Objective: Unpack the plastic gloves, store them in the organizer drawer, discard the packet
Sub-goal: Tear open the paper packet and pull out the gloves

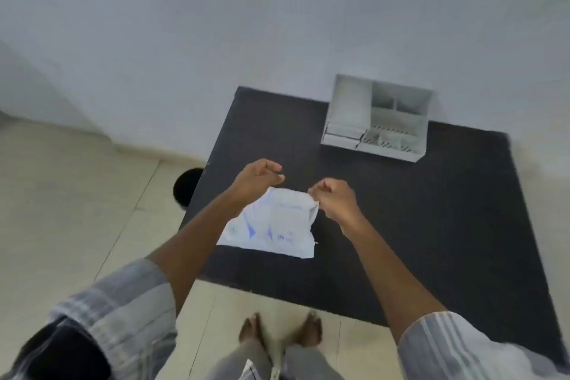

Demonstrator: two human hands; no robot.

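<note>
Two bare feet stand on the tiled floor just before the dark bench. Over it, the right hand pinches the white packet's top corner; the left hand's fingers are curled together just above the packet's other top corner. The grey organizer sits at the bench's far edge, well apart.

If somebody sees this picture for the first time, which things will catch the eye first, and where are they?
First comes the white packet with blue print, bright against the dark table near its front left part. The left hand and the right hand are closed at its far edge; the right pinches a corner, the left's grip is unclear. Next is the pale grey organizer, standing at the table's far edge by the wall.
</note>
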